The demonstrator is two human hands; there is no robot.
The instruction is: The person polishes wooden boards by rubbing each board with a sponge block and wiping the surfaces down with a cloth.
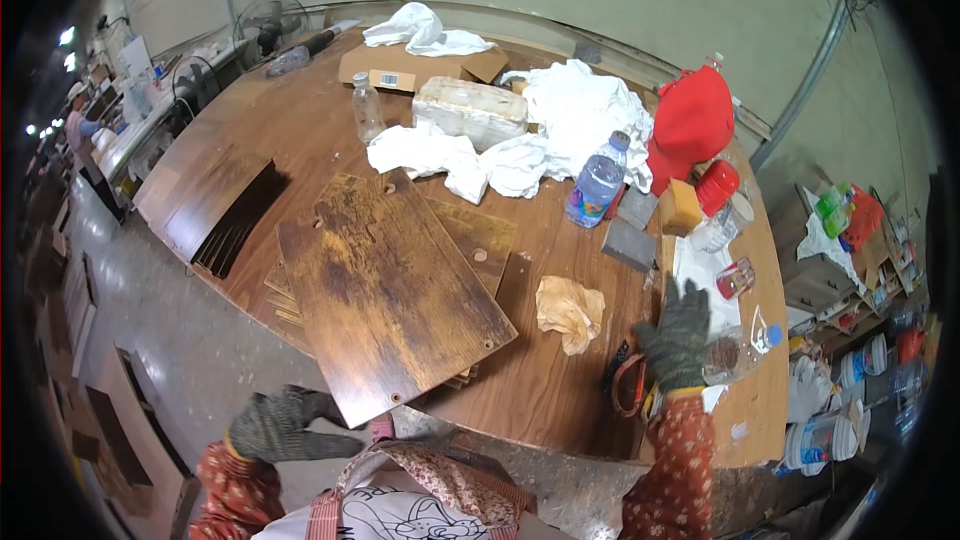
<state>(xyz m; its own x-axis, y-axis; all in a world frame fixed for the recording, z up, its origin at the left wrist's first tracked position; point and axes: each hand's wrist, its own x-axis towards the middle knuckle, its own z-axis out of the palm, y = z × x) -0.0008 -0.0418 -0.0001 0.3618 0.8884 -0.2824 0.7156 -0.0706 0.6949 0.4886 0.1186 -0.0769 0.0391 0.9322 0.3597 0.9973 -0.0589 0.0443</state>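
Note:
A brown wooden panel [390, 290] with dark, blotchy grain and small holes at its corners lies askew over a stack of similar boards [480, 240]. By its near left corner is my left hand [285, 425] in a dark grey knit glove, fingers and thumb apart, holding nothing that shows. My right hand [678, 335], gloved the same way, is at the table's right side with fingers spread. Just left of its wrist are scissors [628, 380] with black and orange-red handles. A crumpled tan cloth or paper [570, 313] lies between the panel and this hand.
Dark-edged boards [215, 210] are stacked at the table's left. Farther back are white rags [585, 105], a wrapped block [470, 110] and a blue-labelled bottle [597, 185]. Grey blocks [630, 245], a red cloth [692, 120] and a clear bottle [735, 352] crowd the right.

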